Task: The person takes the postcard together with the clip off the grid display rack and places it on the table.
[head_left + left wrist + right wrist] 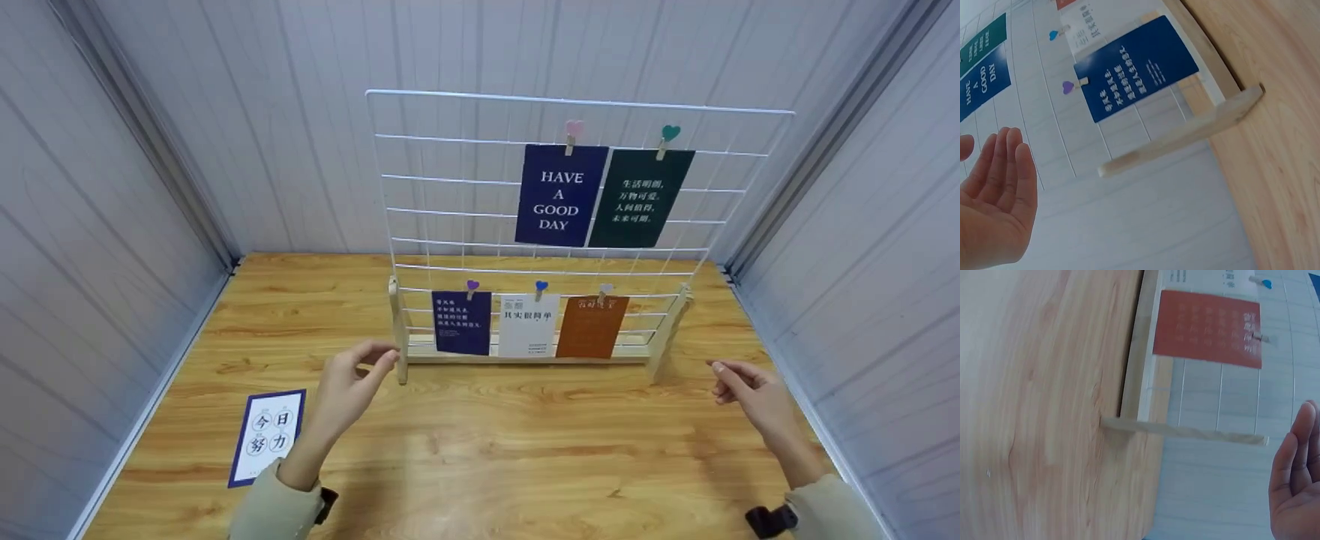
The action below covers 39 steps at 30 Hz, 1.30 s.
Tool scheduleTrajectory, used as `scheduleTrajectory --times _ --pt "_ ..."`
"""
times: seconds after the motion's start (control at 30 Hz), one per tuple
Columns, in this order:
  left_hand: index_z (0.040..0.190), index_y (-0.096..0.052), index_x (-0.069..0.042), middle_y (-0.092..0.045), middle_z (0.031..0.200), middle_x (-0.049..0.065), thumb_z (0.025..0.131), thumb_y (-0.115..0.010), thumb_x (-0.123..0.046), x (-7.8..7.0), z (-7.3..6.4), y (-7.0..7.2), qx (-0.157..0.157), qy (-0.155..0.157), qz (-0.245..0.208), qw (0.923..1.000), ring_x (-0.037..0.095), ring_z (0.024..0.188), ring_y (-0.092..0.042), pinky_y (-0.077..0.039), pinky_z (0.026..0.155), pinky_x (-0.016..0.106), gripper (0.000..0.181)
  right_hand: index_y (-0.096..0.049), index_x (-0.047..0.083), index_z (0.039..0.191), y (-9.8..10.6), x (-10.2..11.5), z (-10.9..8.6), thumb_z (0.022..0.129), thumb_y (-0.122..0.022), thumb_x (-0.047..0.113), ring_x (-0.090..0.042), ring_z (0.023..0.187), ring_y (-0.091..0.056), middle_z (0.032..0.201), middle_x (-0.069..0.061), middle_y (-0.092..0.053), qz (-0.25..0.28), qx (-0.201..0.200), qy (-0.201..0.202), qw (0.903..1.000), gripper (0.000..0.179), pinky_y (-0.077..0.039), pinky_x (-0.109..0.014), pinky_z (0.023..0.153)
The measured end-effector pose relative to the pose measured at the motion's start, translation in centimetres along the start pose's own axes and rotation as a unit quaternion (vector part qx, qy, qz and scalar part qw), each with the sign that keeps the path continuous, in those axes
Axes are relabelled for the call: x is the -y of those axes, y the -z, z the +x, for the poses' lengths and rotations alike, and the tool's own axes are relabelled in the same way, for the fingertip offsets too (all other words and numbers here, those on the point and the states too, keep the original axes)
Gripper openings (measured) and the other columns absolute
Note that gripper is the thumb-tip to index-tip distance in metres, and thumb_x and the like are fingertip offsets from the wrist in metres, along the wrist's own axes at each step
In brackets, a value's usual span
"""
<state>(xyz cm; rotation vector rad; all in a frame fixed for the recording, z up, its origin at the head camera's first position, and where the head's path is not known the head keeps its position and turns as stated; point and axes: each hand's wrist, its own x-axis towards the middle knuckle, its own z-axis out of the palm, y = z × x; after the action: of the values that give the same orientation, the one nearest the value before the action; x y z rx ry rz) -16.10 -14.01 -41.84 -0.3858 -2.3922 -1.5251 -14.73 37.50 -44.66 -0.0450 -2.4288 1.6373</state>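
A white wire grid rack [465, 180] stands on wooden feet. Beside its left foot [399, 330] is my left hand [351, 386], holding nothing, fingers loosely bent. My right hand [757, 401] hovers past the right foot [667, 334], also holding nothing. Heart-topped clips pin a "HAVE A GOOD DAY" card [561, 196] and a dark green card [642, 199] near the top right of the grid. Lower down hang a navy card [462, 324], a white card [527, 326] and an orange card [592, 328]. Relaxed fingers also show in both wrist views.
A white card with a blue border [266, 439] lies on the wooden table [510, 457], partly behind my left forearm. Pale panelled walls close in the back [300, 112] and both sides. Each wrist wears a dark strap.
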Motion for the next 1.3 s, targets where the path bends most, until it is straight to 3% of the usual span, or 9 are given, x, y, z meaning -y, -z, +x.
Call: scheduleTrajectory --times 0.17,0.4,0.67,0.73,0.9,0.97,1.17,1.27,1.3 --pt "0.092 -0.063 0.002 -0.063 0.086 0.010 0.086 -0.056 -0.005 -2.3 0.0 -0.8 0.014 -0.008 -0.013 0.9998 0.021 0.077 -0.057 -0.049 0.058 0.026 0.012 -0.060 -0.012 0.099 -1.3 0.3 0.2 0.086 -0.057 0.012 -0.019 0.055 -0.057 0.063 -0.012 -0.059 0.047 -0.004 0.020 0.9987 0.027 -0.050 -0.028 0.052" --pt "0.097 -0.063 -0.005 -0.061 0.095 0.005 0.087 -0.057 -0.015 0.1 0.6 -2.9 0.031 -0.033 -0.039 0.9982 0.018 0.082 -0.057 -0.049 0.060 0.029 0.015 -0.062 -0.008 0.098 -2.9 0.8 0.6 0.087 -0.055 0.009 -0.018 0.055 -0.056 0.063 -0.010 -0.059 0.069 0.015 0.022 0.9973 0.021 -0.050 -0.027 0.052" --pt "0.098 -0.061 0.001 -0.060 0.097 0.014 0.087 -0.055 -0.007 -1.4 0.8 -4.3 0.051 -0.024 -0.080 0.9952 0.023 0.083 -0.058 -0.049 0.067 0.035 0.015 -0.060 -0.013 0.097 -4.7 0.4 1.1 0.086 -0.058 0.014 -0.020 0.056 -0.056 0.065 -0.019 -0.057 0.116 0.038 0.066 0.9903 0.029 -0.049 -0.027 0.050" --pt "0.097 -0.060 0.004 -0.059 0.096 0.016 0.087 -0.054 -0.004 -2.3 0.8 -4.4 0.053 -0.024 -0.087 0.9945 0.026 0.082 -0.058 -0.049 0.068 0.036 0.015 -0.061 -0.009 0.100 -4.9 -2.1 2.3 0.085 -0.059 0.018 -0.018 0.058 -0.056 0.068 -0.016 -0.059 0.152 0.066 0.093 0.9818 0.031 -0.049 -0.025 0.051" --pt "0.098 -0.059 0.007 -0.058 0.097 0.019 0.087 -0.053 -0.003 -3.4 1.3 -4.9 0.064 -0.017 -0.101 0.9927 0.028 0.086 -0.056 -0.049 0.070 0.033 0.016 -0.062 -0.006 0.100 -5.9 -1.1 2.6 0.085 -0.060 0.021 -0.017 0.059 -0.056 0.069 -0.019 -0.058 0.156 0.068 0.089 0.9814 0.032 -0.049 -0.026 0.052" --pt "0.098 -0.059 0.007 -0.058 0.098 0.019 0.087 -0.052 -0.003 -3.5 1.6 -5.2 0.067 -0.011 -0.107 0.9919 0.027 0.088 -0.055 -0.049 0.070 0.030 0.016 -0.060 -0.010 0.100 -6.3 1.3 1.8 0.085 -0.059 0.019 -0.018 0.057 -0.056 0.068 -0.023 -0.056 0.129 0.056 0.071 0.9876 0.032 -0.050 -0.028 0.052" --pt "0.099 -0.059 0.007 -0.060 0.096 0.015 0.087 -0.053 -0.005 -3.9 2.6 -5.7 0.071 -0.008 -0.115 0.9908 0.024 0.085 -0.054 -0.047 0.065 0.026 0.017 -0.062 -0.004 0.103 -6.0 -4.1 4.9 0.086 -0.057 0.013 -0.020 0.059 -0.057 0.070 -0.015 -0.059 0.221 0.108 0.090 0.9650 0.024 -0.050 -0.031 0.051" --pt "0.099 -0.059 0.007 -0.060 0.096 0.016 0.087 -0.054 -0.004 -4.3 3.1 -6.0 0.070 -0.016 -0.123 0.9898 0.024 0.086 -0.054 -0.046 0.062 0.024 0.017 -0.062 -0.005 0.103 -6.3 -2.9 4.9 0.085 -0.059 0.016 -0.018 0.057 -0.056 0.069 -0.014 -0.059 0.205 0.090 0.085 0.9708 0.027 -0.050 -0.032 0.049" --pt "0.099 -0.059 0.008 -0.060 0.096 0.017 0.087 -0.053 -0.004 -4.5 3.2 -6.1 0.070 -0.019 -0.128 0.9891 0.025 0.086 -0.054 -0.046 0.062 0.024 0.018 -0.061 -0.006 0.102 -6.6 0.1 3.9 0.085 -0.059 0.016 -0.019 0.056 -0.056 0.068 -0.016 -0.059 0.177 0.072 0.076 0.9786 0.027 -0.049 -0.033 0.049"
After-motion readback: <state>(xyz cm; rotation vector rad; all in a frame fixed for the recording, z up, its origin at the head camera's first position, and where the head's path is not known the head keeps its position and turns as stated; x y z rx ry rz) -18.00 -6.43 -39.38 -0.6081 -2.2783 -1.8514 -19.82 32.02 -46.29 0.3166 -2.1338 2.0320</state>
